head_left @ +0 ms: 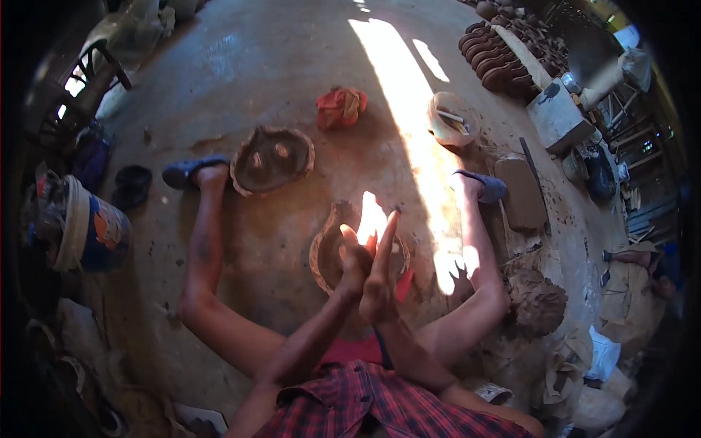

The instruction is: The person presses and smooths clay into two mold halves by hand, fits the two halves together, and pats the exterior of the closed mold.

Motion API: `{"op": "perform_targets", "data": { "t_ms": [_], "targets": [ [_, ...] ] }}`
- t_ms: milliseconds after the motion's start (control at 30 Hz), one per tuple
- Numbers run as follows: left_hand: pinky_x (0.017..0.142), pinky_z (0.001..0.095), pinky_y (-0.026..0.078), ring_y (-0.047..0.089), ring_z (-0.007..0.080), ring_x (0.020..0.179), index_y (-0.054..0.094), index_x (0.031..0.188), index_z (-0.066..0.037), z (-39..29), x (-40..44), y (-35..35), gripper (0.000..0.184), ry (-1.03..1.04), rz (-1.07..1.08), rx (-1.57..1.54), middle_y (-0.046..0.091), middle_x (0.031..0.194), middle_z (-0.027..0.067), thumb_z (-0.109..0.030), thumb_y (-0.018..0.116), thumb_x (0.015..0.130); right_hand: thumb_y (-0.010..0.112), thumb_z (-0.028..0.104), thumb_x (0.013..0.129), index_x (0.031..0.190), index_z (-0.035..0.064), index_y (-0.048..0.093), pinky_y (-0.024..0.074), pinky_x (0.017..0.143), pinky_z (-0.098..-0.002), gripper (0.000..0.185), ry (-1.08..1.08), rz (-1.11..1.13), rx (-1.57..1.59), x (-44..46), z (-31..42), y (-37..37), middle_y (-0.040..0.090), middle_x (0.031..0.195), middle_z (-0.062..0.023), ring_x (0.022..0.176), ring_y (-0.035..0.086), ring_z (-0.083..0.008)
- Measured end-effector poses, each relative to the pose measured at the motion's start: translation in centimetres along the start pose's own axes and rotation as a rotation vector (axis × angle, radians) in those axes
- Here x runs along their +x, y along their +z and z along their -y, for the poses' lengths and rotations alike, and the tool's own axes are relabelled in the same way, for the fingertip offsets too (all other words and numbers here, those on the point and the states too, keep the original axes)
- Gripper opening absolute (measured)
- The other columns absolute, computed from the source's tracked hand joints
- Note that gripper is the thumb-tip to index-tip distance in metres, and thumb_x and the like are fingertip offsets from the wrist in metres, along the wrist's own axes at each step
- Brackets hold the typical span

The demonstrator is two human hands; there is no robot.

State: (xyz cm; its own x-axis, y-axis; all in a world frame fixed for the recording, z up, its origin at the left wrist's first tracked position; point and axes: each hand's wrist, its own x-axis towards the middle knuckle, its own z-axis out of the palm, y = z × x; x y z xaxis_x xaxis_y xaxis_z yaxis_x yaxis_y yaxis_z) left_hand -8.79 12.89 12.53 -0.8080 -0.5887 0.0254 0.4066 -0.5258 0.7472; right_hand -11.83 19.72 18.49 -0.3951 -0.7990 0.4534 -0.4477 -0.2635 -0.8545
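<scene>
Palm against palm, my left hand (355, 261) and my right hand (378, 281) meet over a shallow brown clay dish (317, 264) on the floor between my legs. Fingers on both hands are stretched out, pointing away from me. Strong sunlight washes out the fingertips, and whatever may lie between the palms is hidden. The dish has a rough, pale rim and a narrowed far end; my hands cover much of it. Beside its right rim shows a small red piece (404, 285). A second clay dish (239, 172), with two small lumps inside, sits farther off near my left foot.
A crumpled red cloth (341, 108) lies ahead. Right of it are a tub (453, 120) with tools, a brown block (524, 193), a clay lump (537, 301) and stacked brown curved pieces (491, 62). A bucket (91, 226) stands at left.
</scene>
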Motion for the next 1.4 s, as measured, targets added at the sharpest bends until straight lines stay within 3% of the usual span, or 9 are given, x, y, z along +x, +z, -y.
{"op": "perform_targets", "data": {
  "t_ms": [133, 200, 333, 500, 567, 633, 700, 933, 1400],
  "targets": [
    [0.121, 0.0352, 0.032, 0.036, 0.0246, 0.151, 0.017, 0.166, -0.006, 3.1, 0.0, -1.0, 0.079, 0.128, -0.143, 0.082, 0.030, 0.169, 0.0127, -0.049, 0.037, 0.102, 0.042, 0.052, 0.107, 0.161, -0.0037, 0.026, 0.0388, 0.110, -0.0498, 0.079, 0.188, -0.075, -0.116, -2.3, -2.8, -0.1, 0.045, 0.147, -0.0249, 0.128, 0.050, -0.0380],
    [0.122, 0.0358, 0.033, 0.035, 0.0255, 0.152, 0.022, 0.165, -0.005, 4.4, 0.4, -2.0, 0.071, 0.314, -0.317, 0.173, 0.031, 0.169, 0.0147, -0.034, 0.043, 0.104, 0.050, 0.009, 0.107, 0.149, -0.0045, 0.049, 0.0491, 0.094, -0.0378, 0.044, 0.275, -0.126, -0.236, -2.5, -4.1, -0.7, 0.064, 0.121, -0.0158, 0.105, 0.060, -0.0255],
    [0.120, 0.0372, 0.036, 0.038, 0.0271, 0.151, 0.033, 0.161, -0.003, 4.4, 0.1, -9.3, 0.058, 0.468, -0.709, 0.363, 0.036, 0.165, 0.0179, -0.014, 0.052, 0.107, 0.054, 0.012, 0.104, 0.143, -0.0017, 0.057, 0.0537, 0.082, -0.0356, 0.041, 0.704, -0.157, 0.023, 0.7, -6.5, -5.9, 0.069, 0.112, -0.0099, 0.089, 0.064, -0.0200],
    [0.113, 0.0393, 0.043, 0.053, 0.0286, 0.138, 0.048, 0.151, -0.001, 6.0, -3.9, -17.7, 0.047, -0.027, -0.871, 0.492, 0.054, 0.150, 0.0189, -0.020, 0.053, 0.108, 0.066, 0.019, 0.100, 0.134, -0.0013, 0.065, 0.0558, 0.072, -0.0352, 0.040, 0.368, 0.081, 0.322, 1.1, -20.6, -11.0, 0.073, 0.111, -0.0114, 0.081, 0.067, -0.0189],
    [0.110, 0.0402, 0.046, 0.059, 0.0292, 0.133, 0.054, 0.147, -0.001, 7.8, -3.8, -18.6, 0.044, -0.083, -0.859, 0.554, 0.062, 0.144, 0.0193, -0.022, 0.054, 0.109, 0.072, 0.021, 0.095, 0.126, -0.0022, 0.068, 0.0561, 0.078, -0.0346, 0.038, 0.370, 0.330, -0.490, 2.4, -21.6, -10.5, 0.073, 0.109, -0.0155, 0.090, 0.071, -0.0218],
    [0.107, 0.0408, 0.047, 0.061, 0.0312, 0.129, 0.057, 0.143, -0.001, 8.5, -3.0, -17.6, 0.043, -0.063, -0.885, 0.702, 0.065, 0.139, 0.0199, -0.027, 0.052, 0.109, 0.072, 0.019, 0.095, 0.122, -0.0027, 0.069, 0.0560, 0.087, -0.0373, 0.035, 0.556, 0.397, -0.319, 3.3, -23.0, -9.6, 0.072, 0.109, -0.0183, 0.099, 0.071, -0.0244],
    [0.105, 0.0415, 0.048, 0.064, 0.0332, 0.126, 0.061, 0.140, -0.001, 9.3, -2.6, -17.3, 0.043, -0.051, -0.908, 0.842, 0.068, 0.134, 0.0204, -0.031, 0.051, 0.110, 0.071, 0.013, 0.095, 0.121, 0.0019, 0.073, 0.0579, 0.085, -0.0364, 0.028, 0.190, 0.516, -0.786, 3.8, -24.7, -8.6, 0.068, 0.108, -0.0161, 0.103, 0.072, -0.0308],
    [0.104, 0.0427, 0.048, 0.064, 0.0376, 0.125, 0.062, 0.139, -0.002, 10.3, -2.2, -18.0, 0.045, -0.012, -0.924, 0.882, 0.067, 0.134, 0.0224, -0.034, 0.047, 0.110, 0.070, 0.016, 0.096, 0.122, 0.0075, 0.073, 0.0575, 0.083, -0.0427, 0.027, 0.371, 0.573, -0.275, 5.5, -25.4, -5.9, 0.068, 0.103, -0.0154, 0.092, 0.071, -0.0347],
    [0.102, 0.0437, 0.050, 0.066, 0.0388, 0.121, 0.064, 0.136, -0.002, 9.2, -2.0, -17.0, 0.043, -0.028, -0.958, 0.875, 0.070, 0.129, 0.0220, -0.032, 0.049, 0.109, 0.067, 0.028, 0.098, 0.128, 0.0223, 0.075, 0.0558, 0.089, -0.0419, 0.031, 0.373, 0.938, -0.799, 7.8, -24.2, -5.6, 0.063, 0.106, -0.0074, 0.097, 0.070, -0.0289]
  ]
}}
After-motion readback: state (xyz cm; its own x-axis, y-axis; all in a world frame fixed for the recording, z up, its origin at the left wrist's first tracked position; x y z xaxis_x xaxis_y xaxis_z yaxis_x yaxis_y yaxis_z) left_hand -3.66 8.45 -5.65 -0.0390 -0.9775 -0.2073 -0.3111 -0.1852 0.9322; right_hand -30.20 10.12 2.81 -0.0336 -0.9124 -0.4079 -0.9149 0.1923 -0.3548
